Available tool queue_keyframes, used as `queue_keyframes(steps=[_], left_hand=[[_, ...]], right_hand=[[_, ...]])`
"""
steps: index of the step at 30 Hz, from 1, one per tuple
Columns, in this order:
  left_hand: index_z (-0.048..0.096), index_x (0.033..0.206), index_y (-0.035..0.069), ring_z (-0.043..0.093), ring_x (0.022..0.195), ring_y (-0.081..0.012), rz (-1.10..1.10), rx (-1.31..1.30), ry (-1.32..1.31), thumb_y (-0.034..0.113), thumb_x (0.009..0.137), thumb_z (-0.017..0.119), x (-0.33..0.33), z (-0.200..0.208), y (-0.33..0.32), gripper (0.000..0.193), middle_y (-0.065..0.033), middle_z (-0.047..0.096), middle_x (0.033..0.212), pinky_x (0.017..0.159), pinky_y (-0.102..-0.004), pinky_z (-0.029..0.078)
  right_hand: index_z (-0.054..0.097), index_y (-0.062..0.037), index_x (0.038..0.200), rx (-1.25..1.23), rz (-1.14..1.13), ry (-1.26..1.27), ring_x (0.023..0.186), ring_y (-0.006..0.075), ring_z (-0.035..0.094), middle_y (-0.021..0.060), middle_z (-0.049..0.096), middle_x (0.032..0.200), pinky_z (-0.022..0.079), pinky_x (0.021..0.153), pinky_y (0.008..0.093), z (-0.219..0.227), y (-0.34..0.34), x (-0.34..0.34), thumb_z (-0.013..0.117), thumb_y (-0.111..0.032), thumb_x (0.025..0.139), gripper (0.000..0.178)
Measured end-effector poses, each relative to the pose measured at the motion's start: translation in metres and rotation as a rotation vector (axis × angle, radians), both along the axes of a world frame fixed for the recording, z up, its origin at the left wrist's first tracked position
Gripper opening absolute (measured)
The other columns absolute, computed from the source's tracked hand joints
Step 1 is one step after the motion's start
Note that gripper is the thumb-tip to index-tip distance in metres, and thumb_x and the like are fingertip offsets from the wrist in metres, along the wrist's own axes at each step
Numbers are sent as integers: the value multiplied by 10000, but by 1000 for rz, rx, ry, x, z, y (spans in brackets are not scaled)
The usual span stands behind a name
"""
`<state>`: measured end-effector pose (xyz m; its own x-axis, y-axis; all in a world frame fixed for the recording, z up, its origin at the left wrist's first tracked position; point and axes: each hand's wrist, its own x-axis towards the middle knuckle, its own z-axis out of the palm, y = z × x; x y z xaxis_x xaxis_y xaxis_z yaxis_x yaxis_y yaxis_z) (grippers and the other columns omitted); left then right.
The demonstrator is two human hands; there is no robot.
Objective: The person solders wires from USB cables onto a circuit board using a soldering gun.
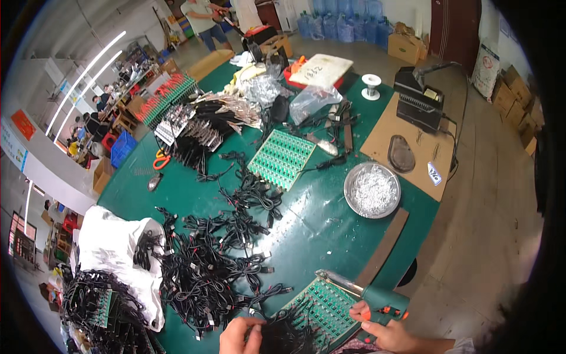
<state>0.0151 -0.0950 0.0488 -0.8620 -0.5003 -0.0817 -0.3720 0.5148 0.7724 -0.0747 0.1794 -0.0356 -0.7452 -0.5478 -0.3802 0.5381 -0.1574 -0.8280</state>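
My right hand [386, 335] is wrapped around a green soldering gun [384, 304] with orange parts. Its thin metal tip points left over a green circuit board panel [330, 307] at the lower edge. My left hand [240, 336] is closed in a pinch beside that panel, with a black cable [254, 314] at its fingertips. Many black wires [289, 335] lie between the hands and cover the panel's left part. To the left spreads a big heap of bundled black cables [203, 277].
A second circuit board panel [282, 158] lies mid-table. Right of it stands a metal bowl [372, 190] of silvery bits, near a brown strip [383, 248]. A black device [420, 100] and white spool [371, 87] are farther back. White sacking [121, 248] lies left; people stand beyond.
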Motion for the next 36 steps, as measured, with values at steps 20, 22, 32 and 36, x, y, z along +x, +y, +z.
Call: queue_keyframes(steps=[20, 22, 32, 36], left_hand=[[647, 1027, -13, 648, 846, -160, 146, 229, -309, -64, 794, 732, 9, 0, 1, 253, -96, 652, 977, 735, -265, 517], [656, 999, -21, 649, 875, -148, 128, 200, -374, -94, 784, 730, 15, 5, 0, 239, -94, 649, 1016, 773, -232, 511], [628, 1128, 8, 626, 886, -274, 27, -215, -127, 0, 817, 689, -27, -8, -31, 318, -125, 645, 1021, 760, -366, 492], [621, 1048, 23, 595, 784, -195, -219, -521, -146, 8, 763, 745, -57, -29, -38, 311, -89, 596, 902, 676, -279, 470]], right_hand=[[499, -27, 1218, -53, -18, 27, 1261, 272, 507, 144, 455, 1357, 360, 1123, 510, 2, -7, -20, 648, -82, 865, 388], [499, -33, 1207, -42, 4, 0, 1267, 272, 500, 146, 444, 1358, 358, 1124, 513, -2, -5, -19, 650, -94, 868, 376], [478, -7, 1214, -46, 43, 137, 1279, 323, 508, 216, 452, 1357, 384, 1113, 513, -1, 0, -14, 589, -36, 891, 342], [482, -4, 1215, -8, 44, 131, 1284, 316, 504, 209, 462, 1355, 382, 1116, 509, 1, -1, -15, 588, -37, 891, 343]])
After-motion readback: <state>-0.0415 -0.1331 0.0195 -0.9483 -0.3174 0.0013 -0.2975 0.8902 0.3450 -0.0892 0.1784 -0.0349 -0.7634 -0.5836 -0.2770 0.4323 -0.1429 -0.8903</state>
